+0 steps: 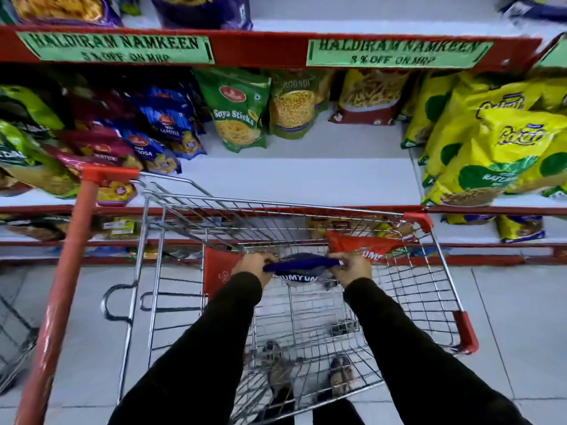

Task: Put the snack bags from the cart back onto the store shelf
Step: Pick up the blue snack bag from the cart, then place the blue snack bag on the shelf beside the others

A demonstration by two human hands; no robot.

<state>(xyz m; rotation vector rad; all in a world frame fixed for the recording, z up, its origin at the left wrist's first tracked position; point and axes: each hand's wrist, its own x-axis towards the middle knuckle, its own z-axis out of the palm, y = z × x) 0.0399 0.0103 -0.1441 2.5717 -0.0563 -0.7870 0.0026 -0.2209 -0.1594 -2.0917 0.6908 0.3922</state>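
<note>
A wire shopping cart [441, 265] with red corners stands against the store shelf [306, 179]. Inside it, a blue snack bag [302, 266] with white lettering is held by its top edge between both hands. My left hand [253, 265] grips its left end and my right hand [352, 268] grips its right end. A red snack bag [362, 243] lies just behind it at the cart's far right. Both arms wear black sleeves.
The white middle shelf has bare space between the green Soya Sticks bag [237, 111] and the yellow bags [491, 148] on the right. Blue and maroon bags [147, 139] crowd the left. The cart's red handle bar [61, 286] runs down the left.
</note>
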